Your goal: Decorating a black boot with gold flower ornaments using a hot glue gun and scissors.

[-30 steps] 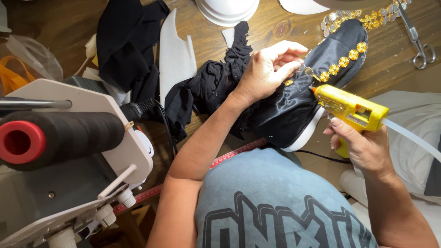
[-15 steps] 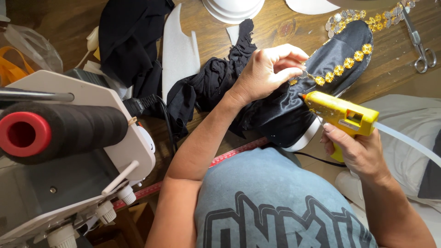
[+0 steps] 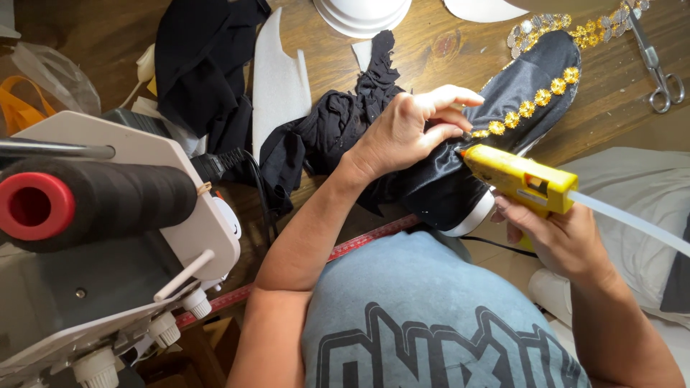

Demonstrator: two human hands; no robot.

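My left hand [image 3: 410, 129] presses its fingertips on the near end of a gold rhinestone trim [image 3: 535, 100] that runs along a black satin-covered piece with a white rim [image 3: 460, 179]. My right hand [image 3: 560, 237] grips a yellow hot glue gun [image 3: 521, 179]. Its nozzle points at the satin right under my left fingertips. A clear glue stick [image 3: 632, 223] sticks out of the gun's back.
A sewing machine [image 3: 108, 273] with a black thread spool on a red core [image 3: 86, 205] fills the left. Black fabric scraps [image 3: 208, 65], white foam pieces [image 3: 280, 79], scissors [image 3: 658, 68], loose gold trim [image 3: 553, 25] and a red ruler [image 3: 359, 244] lie on the wooden table.
The glue gun has moved left and up, bringing its nozzle close to my left fingertips on the trim. My left hand stays on the satin piece.
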